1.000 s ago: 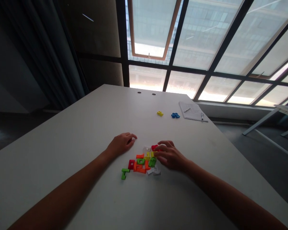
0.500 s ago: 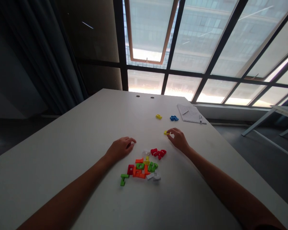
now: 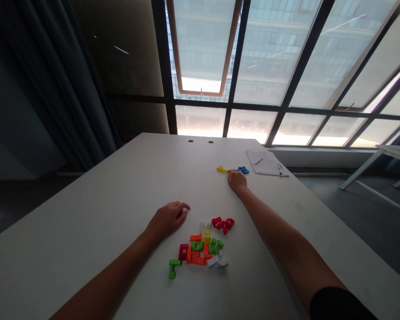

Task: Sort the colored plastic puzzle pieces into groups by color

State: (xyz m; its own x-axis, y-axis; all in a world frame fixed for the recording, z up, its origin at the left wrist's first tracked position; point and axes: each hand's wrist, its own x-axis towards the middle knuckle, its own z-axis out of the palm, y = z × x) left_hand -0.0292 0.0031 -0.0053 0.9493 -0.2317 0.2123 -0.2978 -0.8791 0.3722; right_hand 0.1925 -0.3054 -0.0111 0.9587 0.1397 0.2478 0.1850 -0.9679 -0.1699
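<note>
Watching the right hand from here: since the last frame it has moved further up the table, arm stretched out, and now sits just beside the blue pieces. Its fingers are mostly hidden behind the back of the hand, so I cannot tell how far open it is or whether it has hold of anything. The yellow pieces lie in a short line running up to the hand, apparently touching it. The small yellow piece seen near the hand earlier no longer shows separately.

Left hand rests on the table as before, fingers loosely curled, holding nothing, just beside the pile of colored pieces. The red pieces sit at the pile's far edge. Notepad lies further right, near the blue pieces.
</note>
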